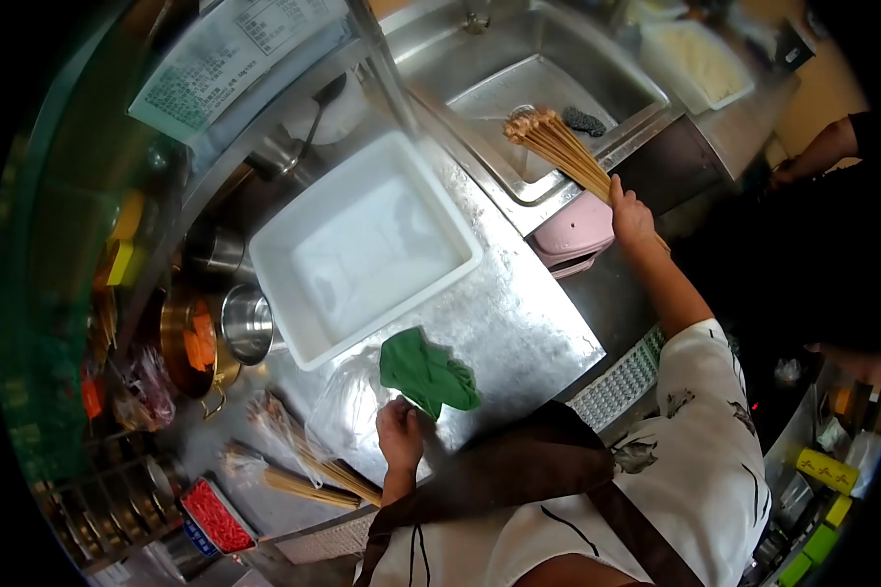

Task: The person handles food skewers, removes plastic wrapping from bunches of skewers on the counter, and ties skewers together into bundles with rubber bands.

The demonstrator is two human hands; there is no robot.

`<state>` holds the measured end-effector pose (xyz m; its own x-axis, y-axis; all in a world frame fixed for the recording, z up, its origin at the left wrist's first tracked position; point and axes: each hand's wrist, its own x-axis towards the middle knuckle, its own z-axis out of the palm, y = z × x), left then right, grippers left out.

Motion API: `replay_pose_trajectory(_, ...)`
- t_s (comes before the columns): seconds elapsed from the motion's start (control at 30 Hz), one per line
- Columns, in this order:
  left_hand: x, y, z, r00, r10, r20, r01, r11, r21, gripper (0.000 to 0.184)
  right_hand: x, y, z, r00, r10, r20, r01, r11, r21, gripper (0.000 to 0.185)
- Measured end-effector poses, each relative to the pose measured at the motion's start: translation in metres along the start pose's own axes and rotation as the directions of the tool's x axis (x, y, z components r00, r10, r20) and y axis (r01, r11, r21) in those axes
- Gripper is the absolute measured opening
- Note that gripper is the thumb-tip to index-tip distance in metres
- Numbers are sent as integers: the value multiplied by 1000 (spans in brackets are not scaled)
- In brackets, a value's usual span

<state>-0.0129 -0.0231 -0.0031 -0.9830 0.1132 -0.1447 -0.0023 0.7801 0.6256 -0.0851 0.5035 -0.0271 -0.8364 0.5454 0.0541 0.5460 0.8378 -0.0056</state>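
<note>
My right hand (632,211) is stretched out to the right, wrapped round the bare ends of a bundle of wooden skewers (573,161). Light brown pieces of food sit on their far tips, which are over the metal sink (519,93). Down at the counter's near side, my left hand (398,430) is closed at the lower edge of a crumpled green cloth (423,370) and seems to pinch it; the fingertips are partly hidden. Clear plastic film (347,406) lies just left of that cloth. A large white plastic tub (362,245) stands beyond it.
More bagged skewers (328,470) lie at the lower left. Metal pots (248,323) line the counter's left side below a glass guard. A dark scouring pad (584,121) rests in the sink, with a pink bin (575,233) below. Another person's arm (820,152) shows at right.
</note>
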Motion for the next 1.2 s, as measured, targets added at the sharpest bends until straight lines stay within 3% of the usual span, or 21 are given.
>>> replay_pose_trajectory(0.07, -1, -5, 3, 1000, 11, -8, -12, 1000, -27, 23, 5, 0, -7, 999, -46, -6, 46, 999, 5, 53)
replay_pose_trajectory(0.13, 0, -6, 4, 1000, 12, -15, -13, 999, -52, 23, 7, -7, -13, 989, -64, -137, 107, 936, 335, 36)
replay_pose_trajectory(0.17, -1, -6, 3, 999, 45, -19, -45, 999, -13, 24, 7, -8, -16, 989, -69, -128, 108, 936, 334, 36)
replay_pose_trajectory(0.2, 0, -6, 2, 996, 81, -22, -81, 996, 27, 24, 7, -17, -40, 990, -62, 127, -58, 644, 763, 31)
replay_pose_trajectory(0.23, 0, -6, 2, 997, 79, -19, -78, 996, 30, 24, 7, -23, -56, 923, -176, 342, -309, 190, 932, 29)
replay_pose_trajectory(0.27, 1, -6, 2, 999, 51, -13, -50, 999, 9, 24, 5, -24, -59, 903, -237, 358, -373, -20, 928, 32)
replay_pose_trajectory(0.3, 1, -6, 2, 1000, 23, -6, -23, 1000, -13, 24, 4, -20, -47, 902, -237, 360, -375, -21, 927, 32)
replay_pose_trajectory(0.37, 1, -2, 0, 1000, 5, 0, -5, 1000, -22, 24, 0, -6, -12, 727, -423, 540, -645, -153, 749, 34)
replay_pose_trajectory(0.5, -1, -4, 2, 999, 46, -26, -45, 998, 45, 21, 7, 5, -3, 649, -349, 676, -736, -62, 674, 37)
replay_pose_trajectory(0.63, -1, -1, 1, 1000, -12, -15, 11, 999, -52, 20, -2, 0, -15, 676, -531, 511, -708, -273, 652, 33)
replay_pose_trajectory(0.7, 1, 3, -1, 999, 35, -12, -34, 998, 54, 21, -12, -4, 2, 677, -471, 566, -701, -176, 691, 34)
replay_pose_trajectory(0.77, 3, 2, 0, 1000, 26, -6, -26, 998, 50, 21, -9, 0, 8, 623, -450, 640, -765, -177, 620, 33)
replay_pose_trajectory(0.9, 1, 0, 0, 1000, -17, 5, 17, 1000, -18, 22, 0, -2, -10, 659, -444, 608, -726, -162, 669, 34)
replay_pose_trajectory(0.97, -3, -2, 1, 1000, -11, 5, 11, 1000, -10, 22, -15, -2, -2, 691, -485, 537, -695, -239, 678, 34)
replay_pose_trajectory(1.0, -1, -4, 2, 1000, 12, 1, -12, 1000, -3, 22, -18, -4, 5, 661, -467, 587, -714, -148, 685, 34)
replay_pose_trajectory(1.03, -1, -5, 2, 1000, 16, 1, -16, 1000, -2, 22, -19, 0, 7, 664, -466, 585, -711, -151, 686, 34)
replay_pose_trajectory(1.1, 1, -6, 2, 1000, 17, 4, -17, 1000, -15, 23, -13, 2, 1, 665, -341, 664, -719, -53, 693, 32)
replay_pose_trajectory(1.13, 0, -6, -1, 1000, 18, 3, -18, 1000, -14, 23, -10, 4, -6, 644, -405, 649, -752, -177, 635, 33)
replay_pose_trajectory(1.2, 2, -1, -5, 999, -17, 39, 22, 992, -127, 21, -16, 1, -25, 666, -420, 617, -726, -172, 666, 32)
